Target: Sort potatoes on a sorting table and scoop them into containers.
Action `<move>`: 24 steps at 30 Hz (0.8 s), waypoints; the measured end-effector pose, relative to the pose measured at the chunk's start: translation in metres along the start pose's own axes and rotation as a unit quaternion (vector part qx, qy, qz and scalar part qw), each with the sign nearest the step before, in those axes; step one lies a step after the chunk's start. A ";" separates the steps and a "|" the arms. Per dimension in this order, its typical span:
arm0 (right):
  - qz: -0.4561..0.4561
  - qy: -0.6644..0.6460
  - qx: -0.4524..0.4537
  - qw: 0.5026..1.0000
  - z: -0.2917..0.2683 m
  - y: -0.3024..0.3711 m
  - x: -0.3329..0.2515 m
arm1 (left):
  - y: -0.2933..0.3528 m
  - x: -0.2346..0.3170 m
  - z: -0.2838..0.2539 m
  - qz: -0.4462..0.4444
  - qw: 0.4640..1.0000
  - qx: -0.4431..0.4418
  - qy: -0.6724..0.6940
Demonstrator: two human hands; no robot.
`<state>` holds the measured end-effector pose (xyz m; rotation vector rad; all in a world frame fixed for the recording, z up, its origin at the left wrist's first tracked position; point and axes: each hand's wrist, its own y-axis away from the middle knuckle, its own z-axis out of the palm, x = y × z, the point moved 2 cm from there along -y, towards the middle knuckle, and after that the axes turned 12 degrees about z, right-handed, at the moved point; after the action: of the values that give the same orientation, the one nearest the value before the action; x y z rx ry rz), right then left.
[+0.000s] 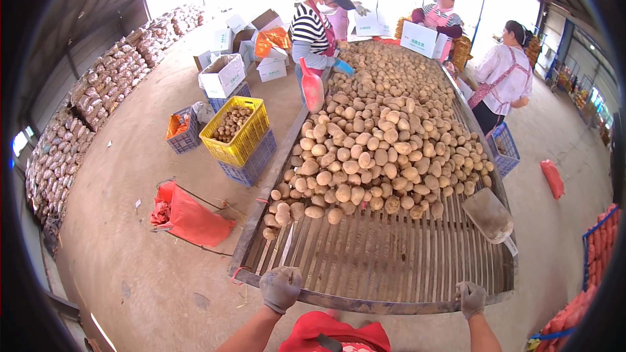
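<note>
My left hand [280, 288], in a grey glove, is closed at the near left part of the slatted sorting table's metal rim [385, 305]. My right hand [471, 298], also gloved, closes over the same rim farther right. Bare slats [365, 257] lie just beyond both hands. A large heap of potatoes [391, 137] covers the table from its middle to the far end. On the slats at the right lies a scoop [489, 216], its pale handle toward me. A red scoop [312, 88] stands at the table's left edge.
Left of the table are a red sack on a frame [192, 215], a yellow crate of potatoes [238, 130] and white boxes [223, 75]. Several people work around the far end; one with a blue glove [342, 66] reaches in. Stacked sacks [111, 91] line the left wall.
</note>
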<state>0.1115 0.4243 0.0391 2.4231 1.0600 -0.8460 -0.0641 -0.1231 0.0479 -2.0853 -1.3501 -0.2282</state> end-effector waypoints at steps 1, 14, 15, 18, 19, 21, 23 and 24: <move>0.032 0.001 -0.014 0.999 0.000 0.001 -0.009 | 0.002 0.000 -0.001 0.001 1.000 0.021 0.001; -0.014 0.009 0.005 1.000 -0.002 -0.001 0.012 | 0.001 -0.001 0.005 0.009 1.000 0.022 0.003; 0.000 0.004 0.002 1.000 -0.001 -0.001 0.009 | 0.001 -0.001 0.005 0.009 1.000 0.025 0.007; 0.003 0.007 0.004 1.000 -0.004 0.001 0.005 | 0.004 -0.005 0.007 0.008 1.000 0.022 0.002; -0.008 0.015 0.006 1.000 -0.004 0.000 0.004 | 0.005 -0.006 0.008 0.005 1.000 0.017 -0.008; -0.004 0.010 0.011 1.000 -0.004 0.001 0.004 | 0.004 -0.005 0.008 0.010 1.000 0.022 -0.012; -0.003 0.006 0.016 1.000 -0.003 0.001 0.004 | 0.003 -0.004 0.007 0.014 0.999 0.029 -0.017; 0.013 0.005 0.008 1.000 -0.002 0.000 0.005 | 0.003 -0.004 0.004 0.008 1.000 0.013 -0.013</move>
<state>0.1151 0.4276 0.0376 2.4509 1.0275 -0.8365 -0.0636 -0.1241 0.0413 -2.0836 -1.3438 -0.1753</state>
